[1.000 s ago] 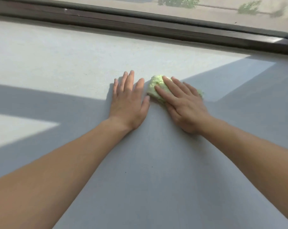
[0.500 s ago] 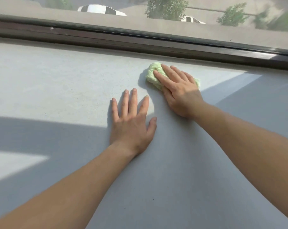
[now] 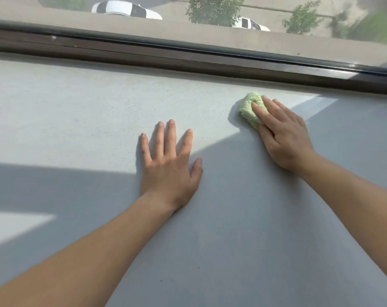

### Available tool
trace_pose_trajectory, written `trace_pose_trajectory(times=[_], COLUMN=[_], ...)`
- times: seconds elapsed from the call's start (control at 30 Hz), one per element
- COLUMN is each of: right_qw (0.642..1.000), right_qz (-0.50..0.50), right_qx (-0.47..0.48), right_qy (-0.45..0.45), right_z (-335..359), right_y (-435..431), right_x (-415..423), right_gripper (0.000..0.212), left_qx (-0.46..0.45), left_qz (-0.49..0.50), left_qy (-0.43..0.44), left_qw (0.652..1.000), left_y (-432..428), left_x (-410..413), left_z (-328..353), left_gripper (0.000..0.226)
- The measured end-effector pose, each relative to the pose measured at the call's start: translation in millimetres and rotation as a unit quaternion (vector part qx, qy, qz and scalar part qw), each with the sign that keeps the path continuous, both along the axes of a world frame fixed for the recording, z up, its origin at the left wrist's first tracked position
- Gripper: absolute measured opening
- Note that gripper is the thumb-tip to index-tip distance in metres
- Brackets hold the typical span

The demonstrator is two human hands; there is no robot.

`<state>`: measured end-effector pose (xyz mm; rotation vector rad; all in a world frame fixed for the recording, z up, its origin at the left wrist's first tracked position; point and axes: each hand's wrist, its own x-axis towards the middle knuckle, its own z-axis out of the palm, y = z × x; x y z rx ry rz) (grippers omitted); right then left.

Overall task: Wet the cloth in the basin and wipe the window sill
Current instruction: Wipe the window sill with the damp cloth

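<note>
A bunched light-green cloth (image 3: 249, 108) lies on the wide grey window sill (image 3: 77, 111), close to the dark window frame. My right hand (image 3: 281, 134) presses flat on top of the cloth, fingers stretched over it, covering most of it. My left hand (image 3: 169, 165) rests palm down on the bare sill, fingers spread, holding nothing, a hand's width to the left of and nearer than the cloth. No basin is in view.
The dark brown window frame (image 3: 188, 56) runs along the sill's far edge, with glass above it showing cars and trees outside. Sunlit patches and shadows cross the sill.
My right hand has slid the cloth away from me toward the window frame and to the right, away from my left hand. My left hand has stayed flat on the sill.
</note>
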<state>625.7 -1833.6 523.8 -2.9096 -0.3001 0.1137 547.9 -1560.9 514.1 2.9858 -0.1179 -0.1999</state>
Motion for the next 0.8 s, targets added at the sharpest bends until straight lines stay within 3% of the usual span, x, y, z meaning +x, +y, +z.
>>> trace_pose_trajectory(times=[0.1,0.17,0.23,0.37,0.43,0.53,0.6,0.7,0.8], right_qw=[0.988,0.98,0.99,0.994,0.997,0.996,0.994,1.0,0.99], right_qz=[-0.151,-0.194,-0.135,0.102,0.069,-0.088,-0.11,0.009,0.136], right_qx=[0.012,0.021,0.029,-0.013,-0.019,0.007,0.017,0.008,-0.006], right_qy=[-0.012,-0.025,-0.02,0.019,0.021,0.01,0.005,0.009,0.029], right_z=[-0.5,-2.7,-3.5,2.4,2.5,0.3,2.4,3.7,2.4], right_y=[-14.4,9.7,29.5,2.7,-19.9,-23.9,-7.5,3.1,-20.0], right_x=[24.7,10.8,-27.2,-77.3,-57.6,-37.9,-57.0,-121.0,-142.5], right_gripper=[0.052,0.051,0.051,0.053,0.054,0.056,0.056,0.057,0.055], left_qx=[0.001,0.0,-0.002,-0.018,-0.027,-0.035,-0.066,-0.095,-0.059], left_qz=[0.0,0.002,0.002,0.005,0.007,-0.003,-0.012,-0.01,-0.001], left_qy=[-0.003,-0.004,-0.004,0.002,0.01,-0.016,-0.031,-0.029,0.0], left_qw=[1.0,1.0,1.0,1.0,1.0,0.999,0.997,0.995,0.998], left_y=[-0.6,-0.7,-1.5,-0.8,-1.1,-14.0,-29.6,-54.9,-64.5], left_x=[-0.8,-1.0,-2.1,-5.2,-7.8,-27.4,-58.5,-114.5,-144.5], left_z=[0.0,-0.9,-0.5,2.0,4.8,12.7,17.0,18.7,8.2], left_gripper=[0.067,0.067,0.067,0.068,0.068,0.065,0.064,0.064,0.066])
